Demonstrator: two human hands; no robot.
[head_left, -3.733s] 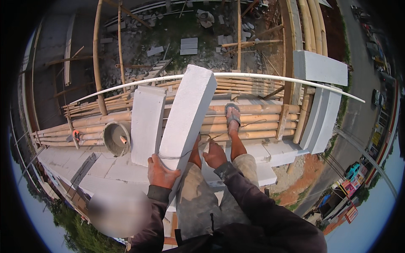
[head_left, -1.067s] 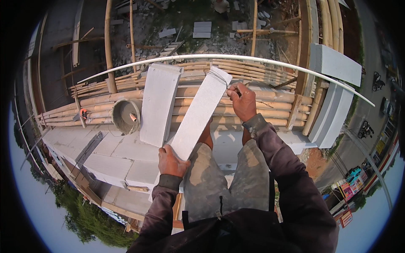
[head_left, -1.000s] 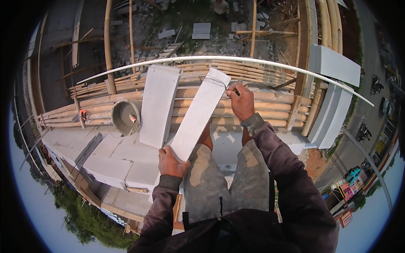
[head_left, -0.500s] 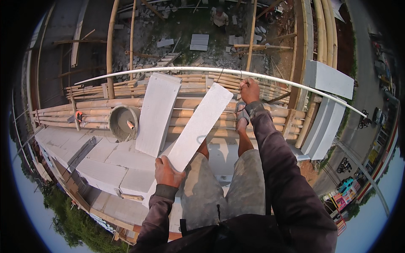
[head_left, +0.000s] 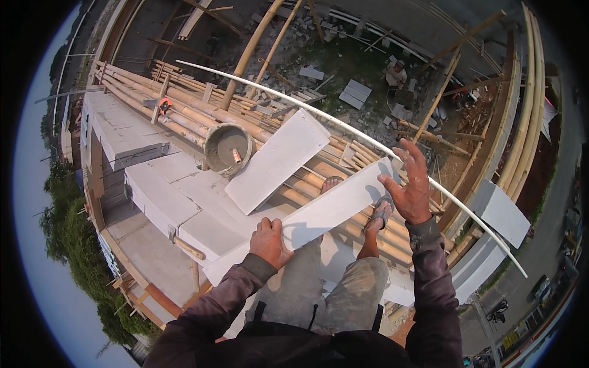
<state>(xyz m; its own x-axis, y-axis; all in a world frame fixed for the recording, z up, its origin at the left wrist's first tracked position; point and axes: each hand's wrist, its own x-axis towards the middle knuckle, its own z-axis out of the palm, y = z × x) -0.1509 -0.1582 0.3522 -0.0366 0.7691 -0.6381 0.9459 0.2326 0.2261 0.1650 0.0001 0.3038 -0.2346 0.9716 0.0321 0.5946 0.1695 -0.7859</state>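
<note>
A long white lightweight concrete block slants up to the right in front of my knees. My left hand has its fingers curled over the block's near side, gripping it. At the upper right end is my right hand, fingers spread, with the thumb against or just beside the block; contact is unclear. Another white block leans on the bamboo to the left. Beside that block stands a round bucket of grey mortar, with a light-coloured tool handle sticking out of it.
A block wall runs left, with a wooden-handled tool against its side. My sandalled feet stand on bamboo scaffold poles. A long white pipe crosses beyond. Rubble and a person are far below; stacked blocks sit right.
My view has turned, so the scene appears rotated clockwise. My right hand has gone from pinched to spread and come to the block's far end. My left hand still grips the block.
</note>
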